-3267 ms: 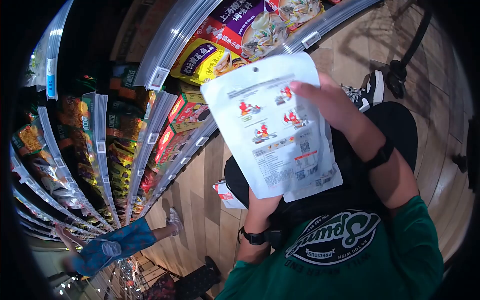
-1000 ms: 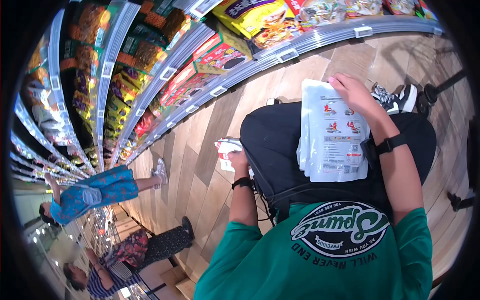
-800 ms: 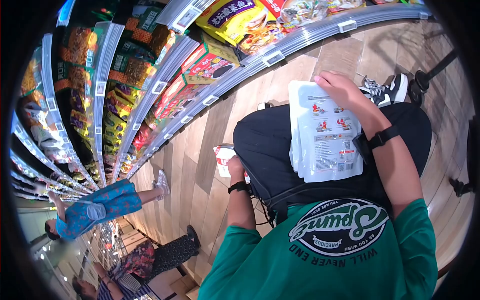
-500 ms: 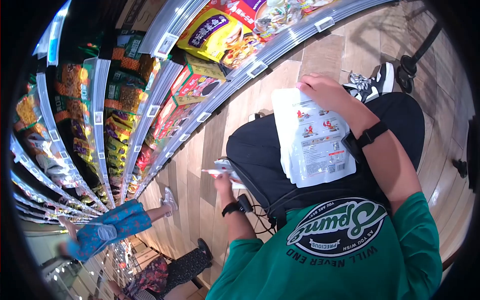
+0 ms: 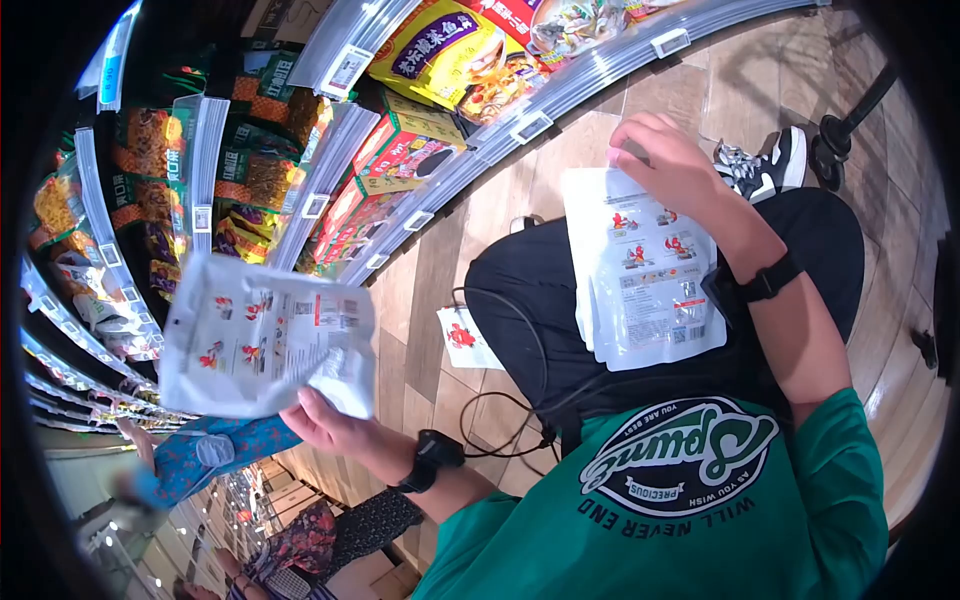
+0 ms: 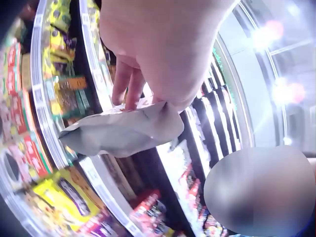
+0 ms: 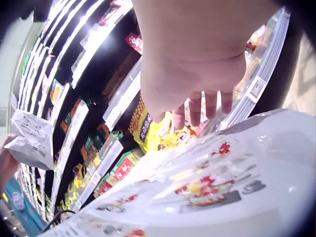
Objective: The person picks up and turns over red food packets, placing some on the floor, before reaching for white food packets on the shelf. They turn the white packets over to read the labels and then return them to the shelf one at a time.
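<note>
Store shelves [image 5: 330, 170] curve along the left and top of the head view, several tiers, packed with goods too many to count; price-tag rails run along each edge. Wood plank floor [image 5: 400, 330] below them. The person wears a green shirt [image 5: 690, 500] and black trousers [image 5: 560, 320], one black-and-white sneaker [image 5: 765, 170] visible on the floor. One black cable [image 5: 500, 400] loops over the lap.

White pouches: at least four counted. One stack of pouches [image 5: 645, 270], at least two layered, exact count cannot tell, lies on the lap over the right thigh, printed side up with small red figures. One single pouch [image 5: 265, 345] is raised at the left, in front of the shelves, well apart from the stack. One more small pouch [image 5: 465, 340], with a red mark, lies on the floor just beside the left leg.

Right hand [image 5: 665, 160] rests on the top edge of the stack, fingers curled over that edge; the right wrist view shows fingertips [image 7: 197, 111] bent down to the pouch surface. Grip closed on the stack's top.

Left hand [image 5: 335, 425] holds the single pouch by its lower corner, thumb and fingers pinching it; the left wrist view shows fingers [image 6: 126, 86] clamped on the crumpled pouch. One black wrist strap on each arm.

Two other people stand far down the aisle at lower left, blurred.
</note>
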`<state>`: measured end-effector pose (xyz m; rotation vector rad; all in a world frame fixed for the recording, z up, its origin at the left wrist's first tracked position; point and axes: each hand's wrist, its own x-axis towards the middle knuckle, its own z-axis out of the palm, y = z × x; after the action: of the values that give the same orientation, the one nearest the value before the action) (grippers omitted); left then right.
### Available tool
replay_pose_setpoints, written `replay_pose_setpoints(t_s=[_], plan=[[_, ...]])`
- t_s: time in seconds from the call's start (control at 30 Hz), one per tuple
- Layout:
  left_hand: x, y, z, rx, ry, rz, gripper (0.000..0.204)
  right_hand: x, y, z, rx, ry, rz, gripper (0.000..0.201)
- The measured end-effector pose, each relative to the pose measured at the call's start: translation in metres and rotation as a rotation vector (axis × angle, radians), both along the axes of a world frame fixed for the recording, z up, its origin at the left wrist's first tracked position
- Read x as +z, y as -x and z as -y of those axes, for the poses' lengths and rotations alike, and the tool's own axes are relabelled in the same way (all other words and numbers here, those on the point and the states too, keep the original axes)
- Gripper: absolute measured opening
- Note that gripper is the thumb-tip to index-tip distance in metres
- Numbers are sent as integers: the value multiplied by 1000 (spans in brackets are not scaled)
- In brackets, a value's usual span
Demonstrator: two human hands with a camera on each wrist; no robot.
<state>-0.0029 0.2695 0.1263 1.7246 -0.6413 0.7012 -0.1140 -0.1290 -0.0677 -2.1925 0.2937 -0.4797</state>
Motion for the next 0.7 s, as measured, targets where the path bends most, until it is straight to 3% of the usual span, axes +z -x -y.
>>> replay_pose_setpoints(t_s=[0.03, 0.07, 0.1, 0.13, 0.17, 0.23, 0.3, 0.33, 0.43, 0.47, 0.5, 0.57, 0.7], plan=[[0, 11, 22, -2, 6, 10, 18, 6, -1, 2, 29, -22, 28, 32], [-1, 21, 40, -178, 127, -120, 32, 18, 0, 2, 29, -12, 39, 32], [-4, 32, 57, -353, 242, -252, 46, 34, 3, -4, 208, -458, 13, 39], [-10, 46, 77, -408, 295, -448, 51, 47, 6, -10, 387, -907, -22, 46], [-19, 57, 95, -466, 347, -648, 56, 54, 10, -13, 387, -903, -20, 46], [-38, 67, 119, -587, 121, -876, 49, 64, 21, -13, 613, -1189, 48, 57], [-72, 69, 132, -727, 94, -982, 40, 74, 35, -18, 521, -1100, 159, 57], [-82, 67, 138, -747, 36, -992, 64, 72, 37, -19, 428, -1114, 209, 52], [-101, 58, 149, -659, 80, -1111, 67, 69, 39, -6, 201, -1037, 155, 45], [-105, 53, 148, -791, 160, -1161, 72, 71, 38, -5, 160, -1050, 129, 40], [-102, 54, 152, -793, 154, -1159, 72, 72, 39, -5, 159, -1052, 135, 40], [-87, 64, 165, -777, -90, -1077, 57, 74, 38, -9, 126, -1016, 62, 39], [-75, 69, 177, -643, -196, -1091, 64, 62, 31, -19, 163, -1082, 163, 38]])
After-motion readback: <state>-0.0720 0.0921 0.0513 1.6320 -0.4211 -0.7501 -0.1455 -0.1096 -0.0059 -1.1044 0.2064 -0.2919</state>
